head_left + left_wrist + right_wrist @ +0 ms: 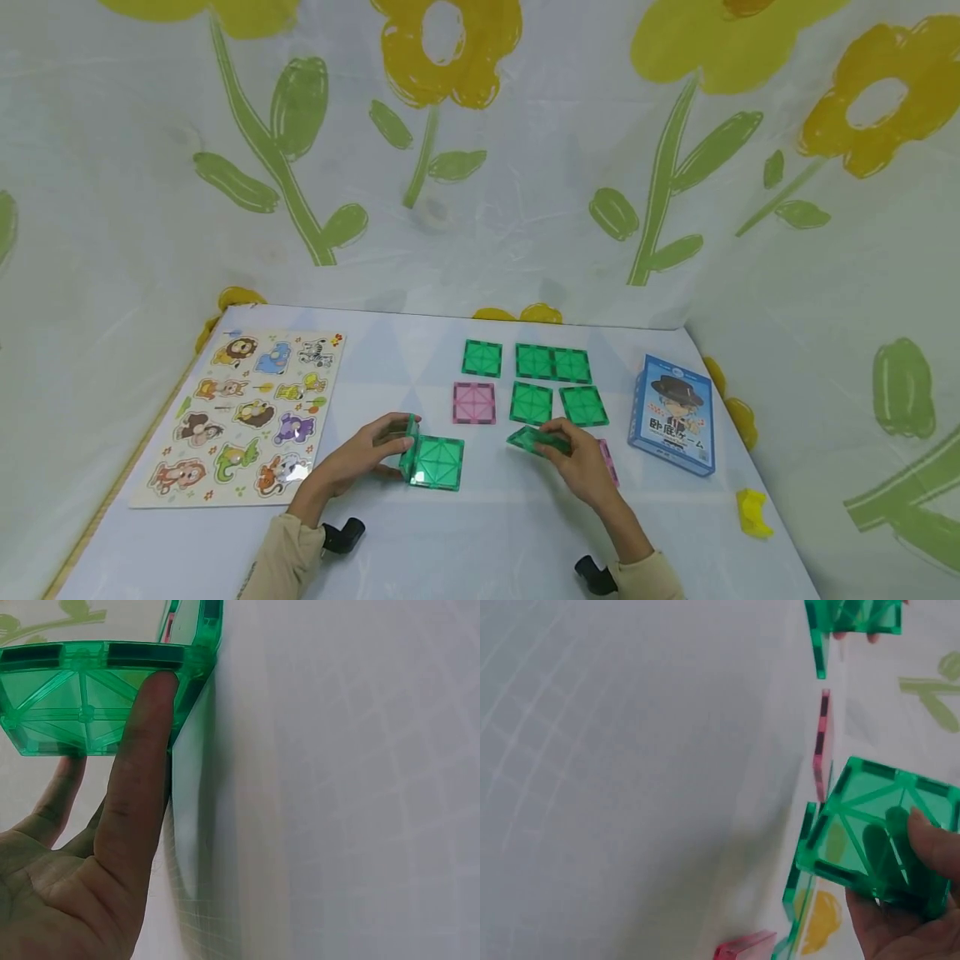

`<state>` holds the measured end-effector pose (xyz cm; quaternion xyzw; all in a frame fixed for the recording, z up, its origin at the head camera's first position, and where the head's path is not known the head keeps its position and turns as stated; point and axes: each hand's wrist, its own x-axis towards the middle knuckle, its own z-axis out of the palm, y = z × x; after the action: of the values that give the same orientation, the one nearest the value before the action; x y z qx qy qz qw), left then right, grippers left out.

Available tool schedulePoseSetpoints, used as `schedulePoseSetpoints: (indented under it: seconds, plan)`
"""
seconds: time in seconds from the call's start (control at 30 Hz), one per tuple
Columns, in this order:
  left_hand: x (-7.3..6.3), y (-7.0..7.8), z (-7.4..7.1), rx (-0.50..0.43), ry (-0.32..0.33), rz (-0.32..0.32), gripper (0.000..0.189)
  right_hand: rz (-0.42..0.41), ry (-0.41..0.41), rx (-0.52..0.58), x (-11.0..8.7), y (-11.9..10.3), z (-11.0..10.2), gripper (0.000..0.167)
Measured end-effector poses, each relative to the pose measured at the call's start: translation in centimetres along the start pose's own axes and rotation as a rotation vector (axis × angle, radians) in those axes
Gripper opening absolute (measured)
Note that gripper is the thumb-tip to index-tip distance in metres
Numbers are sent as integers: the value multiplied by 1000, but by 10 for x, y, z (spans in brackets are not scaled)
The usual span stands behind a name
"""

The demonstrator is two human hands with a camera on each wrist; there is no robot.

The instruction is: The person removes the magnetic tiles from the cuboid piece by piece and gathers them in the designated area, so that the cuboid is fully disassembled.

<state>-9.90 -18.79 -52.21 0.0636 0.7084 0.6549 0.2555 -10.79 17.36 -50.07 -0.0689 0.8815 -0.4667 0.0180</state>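
My left hand (365, 452) holds a translucent green magnetic tile (409, 448) on edge, thumb (139, 772) on one side and fingers (64, 787) at the other. That tile stands along the left side of a green tile (438, 463) lying flat on the table. To the right, my right hand (581, 462) pinches another square green tile (889, 832), tilted and raised off the table. A pink tile (608, 462) lies partly hidden behind the right hand. Beyond the hands lie several flat green tiles (531, 403) and one pink tile (474, 403).
An animal puzzle board (255, 417) lies on the left of the white table (450, 550). On the right are a blue card box (672, 415) and a small yellow piece (753, 512) near the edge. A flower-patterned curtain (525, 208) surrounds the table.
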Motion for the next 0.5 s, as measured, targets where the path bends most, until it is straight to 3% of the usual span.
schedulePoseSetpoints:
  seconds: [0.3, 0.5]
  plan:
    - [0, 0, 0, 2, -8, 2, 63, -43, 20, -69, -1, 6, 2, 28]
    - [0, -2, 0, 3, -13, -3, 63, -145, 34, -127, -2, 10, 6, 29]
